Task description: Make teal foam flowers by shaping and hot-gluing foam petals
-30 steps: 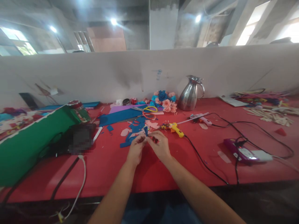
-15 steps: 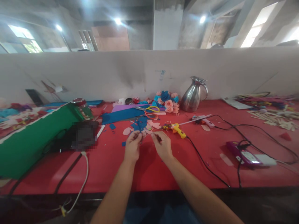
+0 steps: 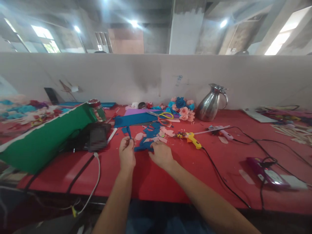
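My left hand (image 3: 127, 152) is pinched shut on a small blue paper piece (image 3: 129, 132) that sticks up from the fingertips. To its right my right hand (image 3: 159, 154) rests palm down on the red table (image 3: 151, 182), its fingertips touching a blue paper scrap (image 3: 142, 148). Just beyond both hands lies a heap of blue and pink paper cuttings (image 3: 156, 131). A yellow glue gun (image 3: 192, 139) sits to the right of the heap.
A green roll (image 3: 41, 139) and a black object lie at the left. Scissors (image 3: 162, 115), blue and purple sheets, paper flowers (image 3: 181, 107) and a steel jug (image 3: 211, 103) stand at the back. Black cables (image 3: 226, 182) and a purple device (image 3: 266, 169) are at the right.
My hands have parted. The left moved left holding the blue piece; the right dropped flat onto the table by the blue scrap. The view shifted left.
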Motion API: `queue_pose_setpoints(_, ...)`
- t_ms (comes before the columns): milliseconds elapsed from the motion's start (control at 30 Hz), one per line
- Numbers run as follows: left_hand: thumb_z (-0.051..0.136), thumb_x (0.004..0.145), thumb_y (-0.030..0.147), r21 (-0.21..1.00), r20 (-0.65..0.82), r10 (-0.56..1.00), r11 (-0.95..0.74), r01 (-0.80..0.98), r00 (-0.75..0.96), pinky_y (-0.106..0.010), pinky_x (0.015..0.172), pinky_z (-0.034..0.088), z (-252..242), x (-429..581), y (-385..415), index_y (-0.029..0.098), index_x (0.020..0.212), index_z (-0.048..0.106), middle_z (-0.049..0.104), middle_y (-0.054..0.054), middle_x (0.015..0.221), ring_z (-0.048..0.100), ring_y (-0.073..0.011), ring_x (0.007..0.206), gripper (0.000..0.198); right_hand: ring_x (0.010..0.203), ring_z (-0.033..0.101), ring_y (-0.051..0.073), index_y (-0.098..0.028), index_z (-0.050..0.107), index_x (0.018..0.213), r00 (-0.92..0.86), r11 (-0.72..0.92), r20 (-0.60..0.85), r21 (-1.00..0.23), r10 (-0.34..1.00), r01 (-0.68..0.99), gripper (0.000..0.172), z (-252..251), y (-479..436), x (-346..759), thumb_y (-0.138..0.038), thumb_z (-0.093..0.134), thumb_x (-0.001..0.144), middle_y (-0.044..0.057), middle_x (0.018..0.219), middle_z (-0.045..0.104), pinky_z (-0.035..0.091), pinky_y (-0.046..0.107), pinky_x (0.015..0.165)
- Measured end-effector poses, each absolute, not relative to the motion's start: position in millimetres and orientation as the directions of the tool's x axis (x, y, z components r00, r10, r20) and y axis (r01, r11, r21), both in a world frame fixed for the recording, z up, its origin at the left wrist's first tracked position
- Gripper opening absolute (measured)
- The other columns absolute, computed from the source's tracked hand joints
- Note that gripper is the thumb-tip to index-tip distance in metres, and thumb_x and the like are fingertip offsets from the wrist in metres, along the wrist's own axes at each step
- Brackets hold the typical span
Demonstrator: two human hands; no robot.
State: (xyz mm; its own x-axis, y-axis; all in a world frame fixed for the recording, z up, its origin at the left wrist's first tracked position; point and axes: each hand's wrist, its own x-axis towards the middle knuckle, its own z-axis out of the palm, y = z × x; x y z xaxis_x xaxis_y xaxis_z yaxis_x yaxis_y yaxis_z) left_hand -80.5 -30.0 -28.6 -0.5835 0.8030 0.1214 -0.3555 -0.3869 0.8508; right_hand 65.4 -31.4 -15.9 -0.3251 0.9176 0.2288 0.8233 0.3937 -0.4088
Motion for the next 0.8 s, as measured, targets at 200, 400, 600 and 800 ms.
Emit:
queue_pose_setpoints(200,0.063,0.071,0.026,0.948,0.195,0.881,-0.283,-0.149,-0.431,-0.022,0.067,0.042,-31.1,-68.2,-33.9,0.018,0.078,0.059,0.061,0.001,0.072,0.053,-0.0114,0.068,0.011,0.079,0.063,0.018,-0.019,0.065,0.082,-0.244,0.270,0.127,-0.600,0.961,0.753,0.014,-19.6,-21.6,76.3,-0.017,0.052,0.078,0.006,0.087,0.069,0.043,0.025,0.065)
queue_pose_setpoints(400,0.063,0.069,0.029,0.954,0.162,0.887,-0.252,-0.160,-0.431,-0.023,0.066,0.042,-29.9,-62.4,-27.4,0.018,0.079,0.058,0.059,0.001,0.071,0.053,-0.0119,0.067,0.015,0.072,0.062,0.015,-0.019,0.062,0.084,-0.311,0.313,0.132,-0.685,0.941,0.658,0.013,-18.7,-16.7,97.1,-0.023,0.051,0.079,0.001,0.079,0.067,0.043,0.023,0.062)
queue_pose_setpoints(600,0.060,0.070,0.030,0.962,0.130,0.893,-0.219,-0.164,-0.430,-0.021,0.060,0.041,-14.6,-51.9,-18.9,0.018,0.078,0.055,0.056,0.002,0.073,0.052,-0.0106,0.065,0.015,0.082,0.060,0.019,-0.021,0.062,0.072,-0.230,0.269,0.169,-0.805,0.958,0.529,0.007,-30.2,-23.9,90.8,-0.018,0.055,0.072,0.005,0.087,0.065,0.040,0.027,0.069)
queue_pose_setpoints(800,0.068,0.064,0.032,0.952,0.059,0.922,-0.166,-0.256,-0.382,-0.021,0.061,0.044,-21.6,-39.3,-9.6,0.019,0.079,0.058,0.057,0.003,0.072,0.056,-0.0105,0.066,0.023,0.053,0.052,0.013,-0.020,0.051,0.068,-0.154,0.042,0.017,-0.985,0.988,0.165,0.011,-31.3,-10.4,107.0,-0.030,0.050,0.072,-0.002,0.056,0.057,0.039,0.024,0.055)
